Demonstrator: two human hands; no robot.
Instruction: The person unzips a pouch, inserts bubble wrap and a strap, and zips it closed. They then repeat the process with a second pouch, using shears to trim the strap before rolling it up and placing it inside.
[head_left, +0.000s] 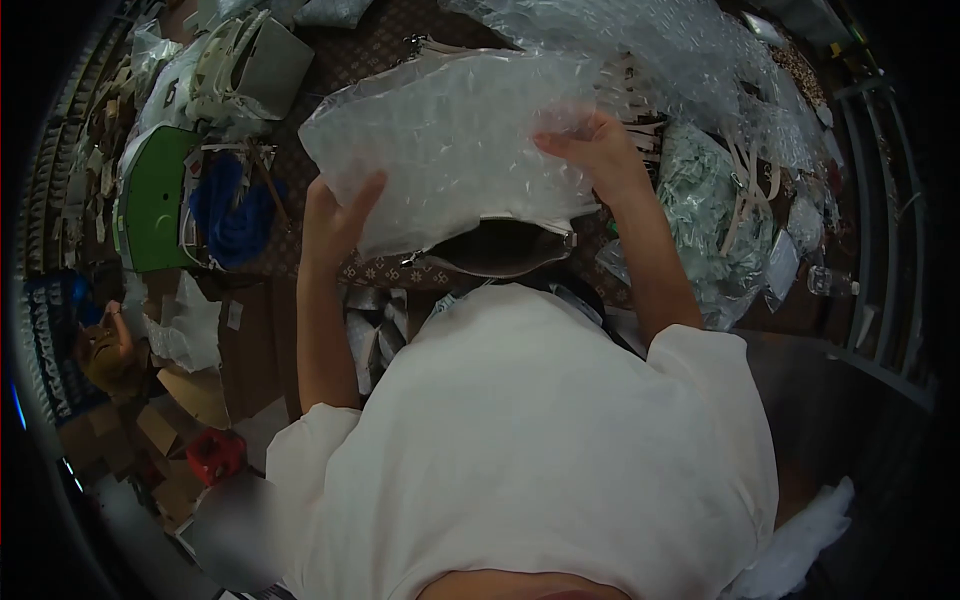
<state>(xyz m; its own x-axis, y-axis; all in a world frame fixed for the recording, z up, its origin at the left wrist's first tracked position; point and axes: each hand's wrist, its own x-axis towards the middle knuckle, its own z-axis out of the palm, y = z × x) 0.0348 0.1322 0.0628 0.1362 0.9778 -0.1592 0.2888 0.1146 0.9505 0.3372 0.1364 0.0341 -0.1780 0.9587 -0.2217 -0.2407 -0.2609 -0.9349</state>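
Note:
A clear, crinkled plastic air-cushion sheet (450,135) is spread between my two hands in front of me. My left hand (338,215) grips its left side, thumb on the front face, other fingers hidden behind. The right edge is in my right hand (600,160), whose thumb presses on the plastic while the fingers sit partly behind it. Just below the sheet, close to my body, a handbag (500,262) gapes with a dark interior and metal hardware at its ends. The sheet covers part of the bag.
A brown patterned cloth (335,50) covers the table. To the left lie a green panel (160,200), a blue bundle (232,210) and a pale bag (262,70). Bubble wrap (690,60) and pale-green plastic packets (705,210) pile up on the right. Another person (108,350) is at far left.

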